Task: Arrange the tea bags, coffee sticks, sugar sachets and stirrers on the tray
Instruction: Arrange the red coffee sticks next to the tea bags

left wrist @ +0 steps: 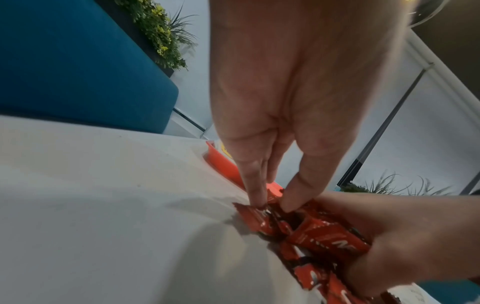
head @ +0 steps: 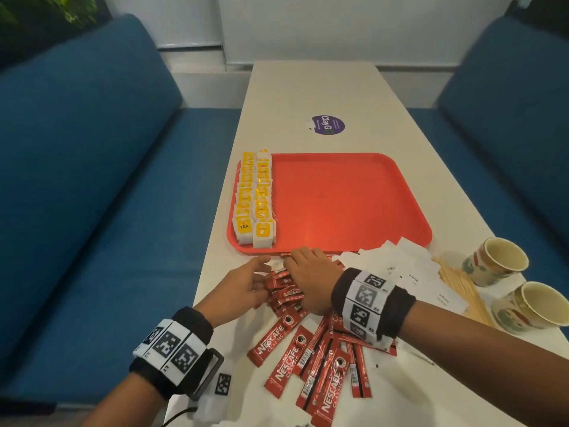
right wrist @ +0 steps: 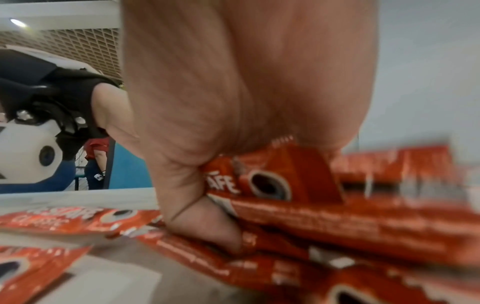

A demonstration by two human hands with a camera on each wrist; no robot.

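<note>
- While the red tray lies flat on the white counter, two neat rows of yellow-labelled tea bags fill its left edge; the rest of the tray floor is bare.
- Just before the tray's near rim, a loose heap of red coffee sticks fans out across the counter toward the viewer.
- Right hand: palm down on the far end of the heap, fingers and thumb curled round a bundle of coffee sticks, as the right wrist view shows with the thumb pressed under the packets.
- Left hand: beside the right hand at the heap's left side; in the left wrist view its fingertips and thumb pinch the ends of the gathered sticks.
- White sugar sachets lie scattered on the counter to the right of the hands, touching the tray's near right corner.
- Wooden stirrers lie in a bundle just right of the sachets.
- Two paper cups stand upright at the counter's right edge, beside the stirrers.
- Purple round sticker: on the counter beyond the tray.
</note>
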